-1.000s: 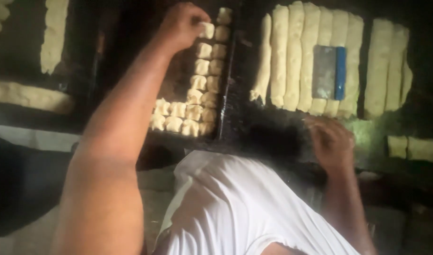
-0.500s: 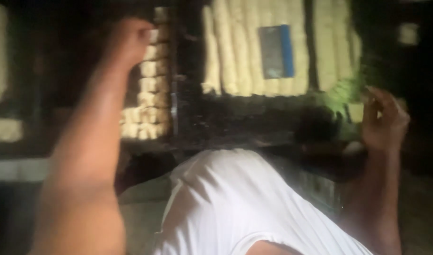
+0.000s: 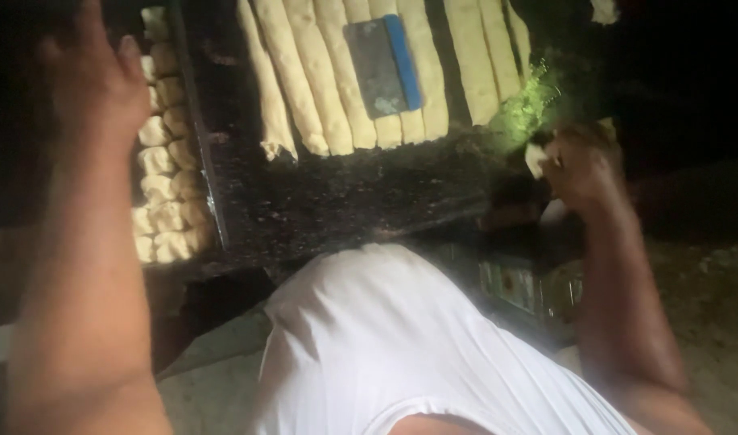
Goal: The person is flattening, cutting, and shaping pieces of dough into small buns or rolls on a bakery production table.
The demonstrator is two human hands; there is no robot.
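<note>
Filling most of the view, the dark table (image 3: 361, 193) carries long dough ropes (image 3: 345, 72) laid side by side along its far edge, with a blue-edged scraper (image 3: 383, 66) resting flat on top of them. A tray (image 3: 204, 161) by the table's left edge holds small cut dough pieces (image 3: 166, 153) packed in rows. The left hand (image 3: 95, 80) hovers over those rows with its grip spread wide, fingers apart, touching nothing. The right hand (image 3: 574, 161), near the table's right edge, has its grip pinched around a small pale dough bit (image 3: 538, 155), though blur hides the exact finger hold. Done well, I judge, each piece should be set snug against its neighbours without squashing them, keeping rows straight.
</note>
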